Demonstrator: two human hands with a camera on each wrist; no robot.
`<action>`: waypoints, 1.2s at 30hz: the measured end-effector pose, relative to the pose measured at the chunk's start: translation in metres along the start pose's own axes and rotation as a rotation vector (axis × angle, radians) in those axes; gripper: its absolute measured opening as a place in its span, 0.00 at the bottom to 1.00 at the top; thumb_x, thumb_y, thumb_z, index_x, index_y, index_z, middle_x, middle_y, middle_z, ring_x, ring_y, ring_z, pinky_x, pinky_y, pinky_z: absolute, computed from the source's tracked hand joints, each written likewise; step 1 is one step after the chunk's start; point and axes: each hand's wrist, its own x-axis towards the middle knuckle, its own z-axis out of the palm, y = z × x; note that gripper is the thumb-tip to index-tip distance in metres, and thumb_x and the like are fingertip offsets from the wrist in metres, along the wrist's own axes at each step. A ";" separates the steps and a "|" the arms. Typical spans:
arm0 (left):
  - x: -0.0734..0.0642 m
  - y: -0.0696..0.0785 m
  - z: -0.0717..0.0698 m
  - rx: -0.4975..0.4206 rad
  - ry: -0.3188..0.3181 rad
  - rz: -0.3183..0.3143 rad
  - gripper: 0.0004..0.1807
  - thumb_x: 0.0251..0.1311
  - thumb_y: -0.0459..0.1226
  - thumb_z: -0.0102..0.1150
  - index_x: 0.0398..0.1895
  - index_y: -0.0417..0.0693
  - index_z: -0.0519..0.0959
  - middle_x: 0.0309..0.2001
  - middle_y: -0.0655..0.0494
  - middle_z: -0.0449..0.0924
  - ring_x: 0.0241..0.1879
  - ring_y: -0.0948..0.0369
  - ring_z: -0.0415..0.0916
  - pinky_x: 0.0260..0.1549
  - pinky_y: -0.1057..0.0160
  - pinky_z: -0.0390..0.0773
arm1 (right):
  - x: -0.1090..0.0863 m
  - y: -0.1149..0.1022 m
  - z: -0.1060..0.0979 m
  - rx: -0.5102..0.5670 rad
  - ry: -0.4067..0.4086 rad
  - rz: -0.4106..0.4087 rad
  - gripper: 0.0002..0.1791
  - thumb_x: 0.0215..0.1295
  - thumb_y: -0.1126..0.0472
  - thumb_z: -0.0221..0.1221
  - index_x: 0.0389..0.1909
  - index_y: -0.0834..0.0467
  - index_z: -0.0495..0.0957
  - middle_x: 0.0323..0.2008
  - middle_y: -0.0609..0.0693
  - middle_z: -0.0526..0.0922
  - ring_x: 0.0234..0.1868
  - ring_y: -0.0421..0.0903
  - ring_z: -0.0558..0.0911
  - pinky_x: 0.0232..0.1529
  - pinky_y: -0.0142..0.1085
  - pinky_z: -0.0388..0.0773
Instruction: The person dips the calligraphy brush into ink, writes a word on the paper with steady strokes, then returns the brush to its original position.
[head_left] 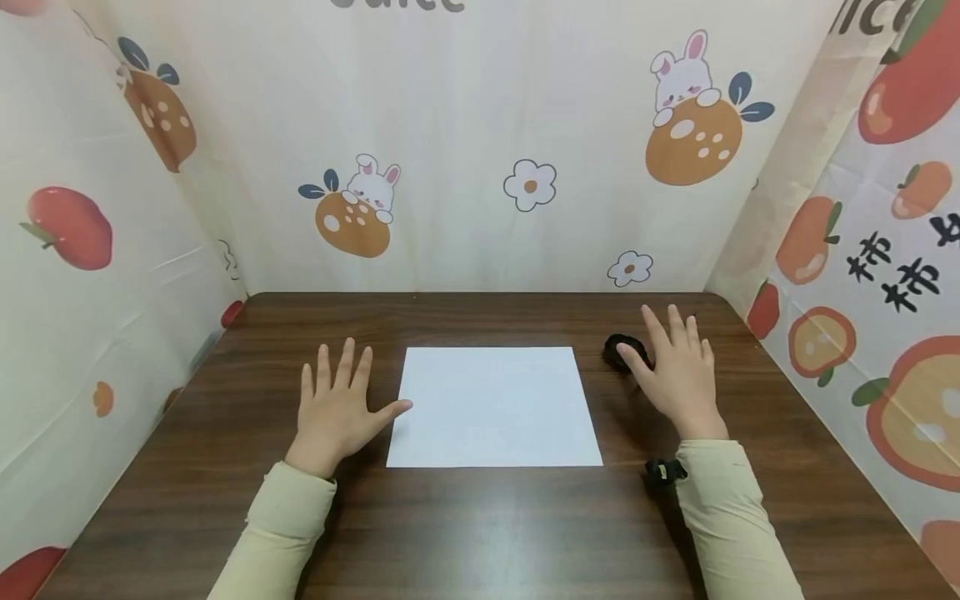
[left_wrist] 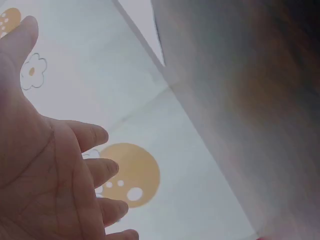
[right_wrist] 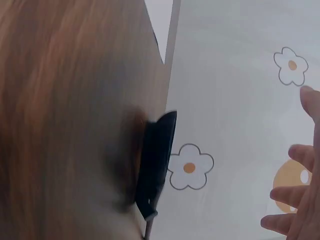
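My left hand [head_left: 335, 412] is spread with straight fingers over the table, its thumb tip overlapping the left edge of a white sheet of paper [head_left: 491, 408] in the head view. The left wrist view shows its bare palm [left_wrist: 45, 175], holding nothing. To the right of the paper, my right hand [head_left: 678, 375] is also spread, its fingers pointing away from me. A black object [head_left: 617, 352] on the table lies partly hidden behind the right thumb. The right wrist view shows this dark object [right_wrist: 157, 160] as long and narrow, apart from the fingers [right_wrist: 287, 195]; its kind is unclear.
The dark wooden table [head_left: 480, 533] is bordered by printed curtains [head_left: 465, 100] at the back and both sides. A small black device [head_left: 665, 473] sits at the right sleeve cuff.
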 end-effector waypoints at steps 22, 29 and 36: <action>-0.007 0.010 0.002 -0.033 -0.055 0.163 0.51 0.58 0.73 0.43 0.76 0.49 0.57 0.77 0.45 0.52 0.75 0.34 0.46 0.69 0.31 0.48 | 0.022 0.032 -0.011 0.284 0.204 0.140 0.29 0.75 0.48 0.46 0.68 0.63 0.66 0.56 0.70 0.74 0.46 0.66 0.77 0.48 0.61 0.71; -0.008 0.011 0.005 -0.034 -0.121 0.215 0.48 0.60 0.66 0.52 0.74 0.43 0.61 0.76 0.40 0.54 0.72 0.34 0.53 0.67 0.34 0.59 | 0.032 0.049 -0.007 0.349 0.095 0.230 0.32 0.76 0.47 0.44 0.71 0.63 0.61 0.63 0.71 0.70 0.59 0.69 0.73 0.54 0.62 0.70; -0.010 0.016 0.009 -0.030 -0.204 0.249 0.44 0.62 0.58 0.57 0.72 0.38 0.62 0.76 0.40 0.55 0.73 0.39 0.54 0.67 0.40 0.63 | 0.043 0.066 0.002 0.386 -0.016 0.335 0.34 0.76 0.46 0.44 0.72 0.65 0.59 0.63 0.72 0.70 0.57 0.67 0.74 0.47 0.55 0.75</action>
